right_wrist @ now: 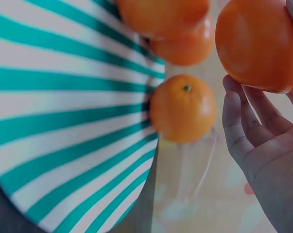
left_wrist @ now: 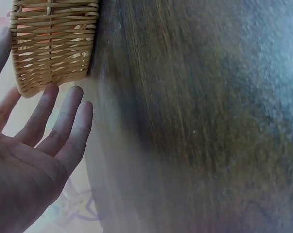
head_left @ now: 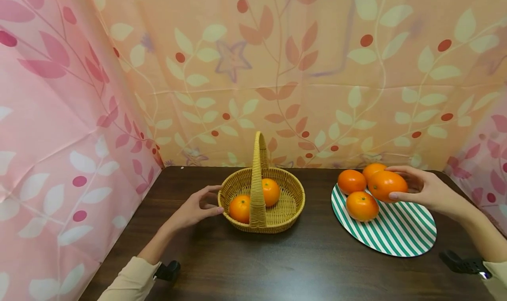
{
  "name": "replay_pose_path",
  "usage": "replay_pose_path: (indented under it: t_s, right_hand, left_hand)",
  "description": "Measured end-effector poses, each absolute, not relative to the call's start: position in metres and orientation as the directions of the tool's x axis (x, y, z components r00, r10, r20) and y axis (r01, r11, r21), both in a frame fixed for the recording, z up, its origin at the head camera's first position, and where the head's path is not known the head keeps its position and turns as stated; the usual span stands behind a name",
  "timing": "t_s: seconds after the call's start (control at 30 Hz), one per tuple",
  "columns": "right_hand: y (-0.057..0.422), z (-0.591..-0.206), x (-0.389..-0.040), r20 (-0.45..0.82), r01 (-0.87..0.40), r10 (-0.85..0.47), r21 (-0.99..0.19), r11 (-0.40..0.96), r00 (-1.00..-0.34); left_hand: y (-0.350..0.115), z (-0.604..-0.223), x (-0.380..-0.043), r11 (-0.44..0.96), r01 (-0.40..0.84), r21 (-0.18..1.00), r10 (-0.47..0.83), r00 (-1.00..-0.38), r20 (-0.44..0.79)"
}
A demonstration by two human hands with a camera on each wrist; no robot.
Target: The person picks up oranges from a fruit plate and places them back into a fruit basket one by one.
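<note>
A yellow wicker basket (head_left: 284,221) with a tall arched handle holds two oranges (head_left: 271,192). At its left rim is my left hand (head_left: 198,207), fingers extended and fingertips touching the wicker; the left wrist view shows them at the basket's edge. My right hand (head_left: 429,191) grips a glossy, flattened orange fruit like a persimmon (head_left: 387,186), thumb on the near side, over the striped mat (head_left: 404,230). Two similar fruits (head_left: 362,206) (head_left: 351,181) sit on the mat's left part. Behind the held one, a rounder orange (right_wrist: 182,109) with a green stem spot is partly hidden in the head view.
The basket and the green-and-white oval mat stand apart on a dark wooden table (head_left: 253,266). Floral cloth (head_left: 277,72) hangs along the table's back edge and at both sides. Black straps (head_left: 168,271) circle both wrists.
</note>
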State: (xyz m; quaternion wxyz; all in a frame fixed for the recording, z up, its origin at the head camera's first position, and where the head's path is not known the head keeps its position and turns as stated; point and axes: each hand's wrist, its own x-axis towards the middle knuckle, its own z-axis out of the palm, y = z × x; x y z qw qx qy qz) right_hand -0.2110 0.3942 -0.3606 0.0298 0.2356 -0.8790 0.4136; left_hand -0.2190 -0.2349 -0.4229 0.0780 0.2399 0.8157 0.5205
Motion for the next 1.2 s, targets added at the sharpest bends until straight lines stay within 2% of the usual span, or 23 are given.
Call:
replay_pose_path:
  t_s: [0.53, 1.2]
  right_hand:
    - [0.332, -0.348, -0.238, 0.284, -0.481, -0.443, -0.762, 0.435, -0.85]
    - [0.251, -0.375, -0.264, 0.312, -0.457, -0.506, -0.869, 0.19, -0.804]
  left_hand:
    - [-0.234, -0.422, -0.22, 0.374, 0.29, 0.881, 0.429, -0.896, 0.113]
    - [-0.233, -0.423, -0.219, 0.399, 0.257, 0.88, 0.397, -0.914, 0.087]
